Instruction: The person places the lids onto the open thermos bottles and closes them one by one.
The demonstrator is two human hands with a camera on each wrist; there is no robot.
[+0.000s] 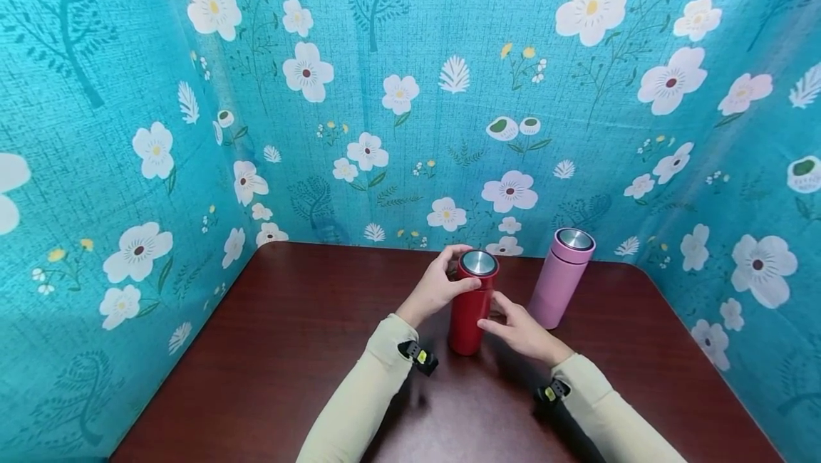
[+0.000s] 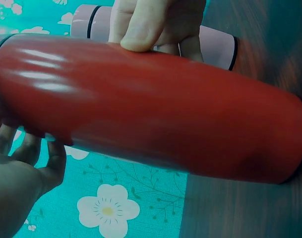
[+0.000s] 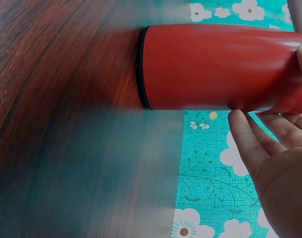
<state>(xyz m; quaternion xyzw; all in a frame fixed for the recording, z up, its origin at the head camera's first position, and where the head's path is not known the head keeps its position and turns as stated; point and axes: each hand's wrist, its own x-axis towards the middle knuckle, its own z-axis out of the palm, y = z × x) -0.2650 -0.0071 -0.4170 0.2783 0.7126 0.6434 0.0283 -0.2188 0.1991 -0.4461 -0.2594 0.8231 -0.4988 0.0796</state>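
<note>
A red vacuum flask (image 1: 467, 324) with a silver-topped lid (image 1: 479, 263) stands upright on the dark wooden table, leaning slightly in the head view. Around its upper part, at the lid, my left hand (image 1: 441, 286) curls its thumb and fingers. Lower down, my right hand (image 1: 524, 333) holds the body from the right side, thumb on the near face. The left wrist view shows the red body (image 2: 155, 109) between both hands. In the right wrist view its black-rimmed base (image 3: 146, 69) meets the table, and my right fingers (image 3: 242, 131) touch the side.
A pink vacuum flask (image 1: 558, 288) stands just behind and to the right of my right hand. The brown table (image 1: 308, 320) extends to both sides. Blue floral cloth (image 1: 385, 128) hangs along its back and sides.
</note>
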